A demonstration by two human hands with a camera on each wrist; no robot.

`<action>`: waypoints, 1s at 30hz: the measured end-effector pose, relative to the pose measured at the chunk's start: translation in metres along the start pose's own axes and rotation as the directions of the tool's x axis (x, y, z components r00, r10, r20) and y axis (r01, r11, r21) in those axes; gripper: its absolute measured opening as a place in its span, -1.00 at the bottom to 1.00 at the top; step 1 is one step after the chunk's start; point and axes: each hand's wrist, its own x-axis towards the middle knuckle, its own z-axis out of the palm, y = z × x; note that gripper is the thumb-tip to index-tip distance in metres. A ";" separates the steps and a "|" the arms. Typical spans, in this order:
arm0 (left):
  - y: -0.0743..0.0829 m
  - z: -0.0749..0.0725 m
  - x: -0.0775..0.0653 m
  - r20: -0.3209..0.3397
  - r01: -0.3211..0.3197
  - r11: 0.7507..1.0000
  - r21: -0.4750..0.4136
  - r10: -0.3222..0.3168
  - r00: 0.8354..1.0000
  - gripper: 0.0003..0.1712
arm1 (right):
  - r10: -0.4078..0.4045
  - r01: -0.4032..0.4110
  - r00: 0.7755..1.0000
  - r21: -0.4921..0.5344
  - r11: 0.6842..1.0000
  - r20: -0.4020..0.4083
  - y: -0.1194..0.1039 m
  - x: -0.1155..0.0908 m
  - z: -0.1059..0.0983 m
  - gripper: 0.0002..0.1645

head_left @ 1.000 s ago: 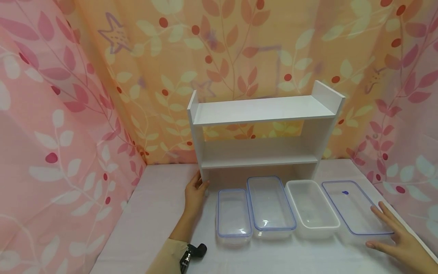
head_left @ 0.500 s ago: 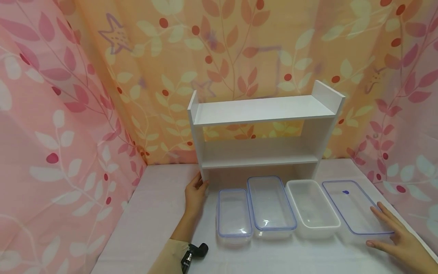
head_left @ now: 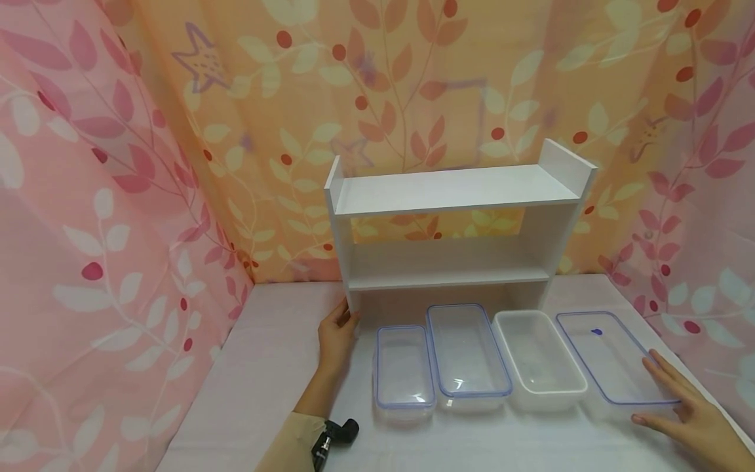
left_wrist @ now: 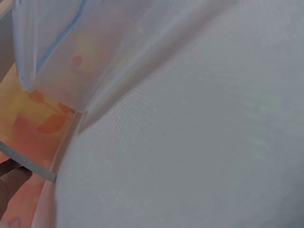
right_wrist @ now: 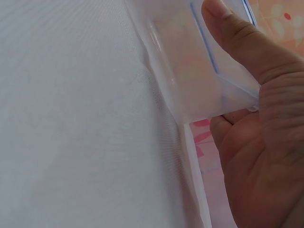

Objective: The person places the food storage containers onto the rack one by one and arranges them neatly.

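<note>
In the head view my left hand (head_left: 336,337) grips the lower left side panel of a white two-tier shelf (head_left: 457,190), with the thumb at the panel's front edge. Its fingers (left_wrist: 12,183) show against the panel in the left wrist view. My right hand (head_left: 690,410) lies at the front right corner of a clear food container (head_left: 613,360) with a blue-lined lid and a small blue mark. Thumb and fingers are spread around that corner, the fingers fairly straight. The right wrist view shows the thumb (right_wrist: 237,35) before the container's wall.
A row of clear containers stands before the shelf: a small blue-lidded one (head_left: 404,367), a larger blue-lidded one (head_left: 468,351) and one with a frosted white rim (head_left: 539,354). White cloth (head_left: 253,387) covers the table. Patterned curtains (head_left: 283,131) enclose it.
</note>
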 end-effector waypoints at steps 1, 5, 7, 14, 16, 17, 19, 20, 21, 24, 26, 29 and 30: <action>0.000 0.000 0.000 -0.002 0.001 1.000 0.003 -0.001 1.000 -0.42 | -0.008 0.008 1.000 0.003 1.000 -0.008 0.000 0.000 0.000 0.23; -0.001 -0.001 0.002 -0.002 0.002 1.000 0.024 -0.002 1.000 -0.43 | -0.069 0.069 0.996 -0.005 0.998 -0.054 0.000 -0.002 0.000 0.21; -0.003 -0.001 0.002 -0.003 0.001 0.999 0.039 -0.001 1.000 -0.43 | -0.108 0.108 0.992 -0.004 0.994 -0.071 -0.001 -0.003 -0.001 0.19; -0.003 -0.002 0.000 -0.016 0.009 0.998 0.062 -0.008 1.000 -0.44 | -0.167 0.170 0.980 0.019 0.985 -0.106 -0.005 -0.003 -0.004 0.18; -0.003 -0.002 -0.001 -0.014 0.003 0.998 0.061 -0.002 1.000 -0.45 | -0.154 0.159 0.982 0.036 0.987 -0.109 -0.007 -0.003 -0.004 0.18; -0.004 -0.003 0.000 -0.011 -0.003 0.998 0.059 0.003 1.000 -0.45 | -0.142 0.147 0.983 0.040 0.988 -0.114 -0.007 -0.003 -0.004 0.18; -0.005 -0.003 0.000 -0.006 -0.011 0.998 0.056 0.011 1.000 -0.46 | -0.128 0.136 0.983 0.055 0.989 -0.131 -0.009 -0.002 -0.005 0.17; -0.005 -0.004 0.001 -0.005 -0.010 0.998 0.054 0.010 1.000 -0.46 | -0.125 0.135 0.982 0.060 0.989 -0.140 -0.010 -0.002 -0.005 0.18; -0.006 -0.004 0.001 -0.005 -0.010 0.998 0.054 0.011 1.000 -0.47 | -0.129 0.140 0.980 0.064 0.988 -0.150 -0.012 -0.002 -0.005 0.18; -0.006 -0.004 0.002 -0.008 -0.008 0.998 0.054 0.009 1.000 -0.47 | -0.145 0.161 0.971 0.071 0.984 -0.189 -0.018 0.000 -0.006 0.18; -0.005 -0.004 0.002 -0.008 -0.011 0.999 0.047 0.011 1.000 -0.48 | -0.146 0.162 0.967 0.064 0.985 -0.208 -0.024 0.000 -0.008 0.19; -0.004 -0.003 0.002 -0.012 -0.016 0.999 0.037 0.017 1.000 -0.48 | -0.122 0.138 0.965 0.051 0.989 -0.233 -0.032 0.000 -0.008 0.19; -0.004 -0.003 0.001 -0.012 -0.015 0.999 0.035 0.015 1.000 -0.48 | -0.121 0.137 0.963 0.053 0.989 -0.239 -0.035 0.000 -0.009 0.19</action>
